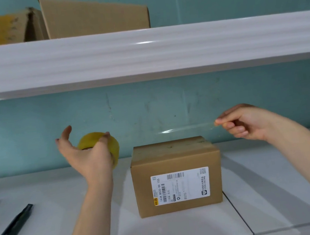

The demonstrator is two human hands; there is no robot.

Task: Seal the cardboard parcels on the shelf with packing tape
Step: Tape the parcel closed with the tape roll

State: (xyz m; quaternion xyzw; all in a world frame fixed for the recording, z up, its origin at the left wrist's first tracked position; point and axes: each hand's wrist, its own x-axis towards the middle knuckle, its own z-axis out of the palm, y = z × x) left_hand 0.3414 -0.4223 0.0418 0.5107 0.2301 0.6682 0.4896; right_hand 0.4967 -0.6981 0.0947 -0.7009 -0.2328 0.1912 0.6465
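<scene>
Teal wall (149,108) backs a white shelf (64,216) on which one cardboard parcel (176,173) sits, flaps down, label facing out. Just above its top, a clear strip of tape (183,129) stretches along the nine-to-three line, parallel to the box's long axis. Toward ten o'clock of the parcel, the left hand (89,158) holds the yellow tape roll (94,141) with fingers curled over it. Toward two o'clock, the right hand (248,123) pinches the free end. Lowering both hands toward six o'clock should lay the strip along the top.
</scene>
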